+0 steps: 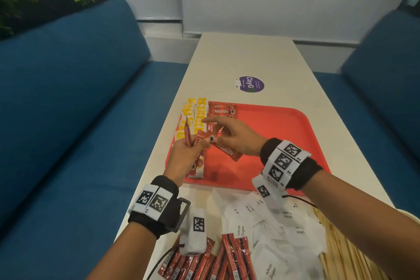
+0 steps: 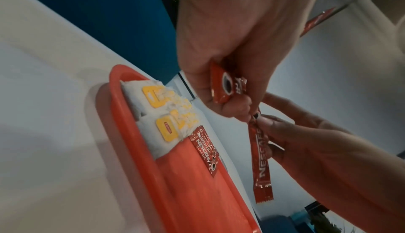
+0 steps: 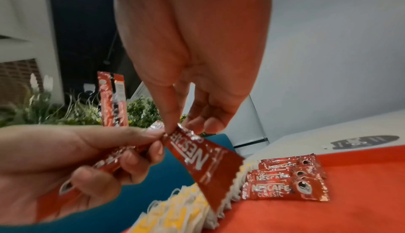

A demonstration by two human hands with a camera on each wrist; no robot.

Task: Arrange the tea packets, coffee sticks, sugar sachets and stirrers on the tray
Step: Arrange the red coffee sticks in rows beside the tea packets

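Observation:
A red tray lies on the table. Yellow-and-white tea packets stand in a row along its left edge. A few red coffee sticks lie flat beside them at the tray's far left. My left hand grips a bunch of coffee sticks above the tray's left side. My right hand pinches the top end of one coffee stick from that bunch between thumb and finger, and it hangs over the tea packets.
Near me on the table lie a pile of red coffee sticks, white sugar sachets and wooden stirrers. A purple sticker sits beyond the tray. Blue sofas flank the table.

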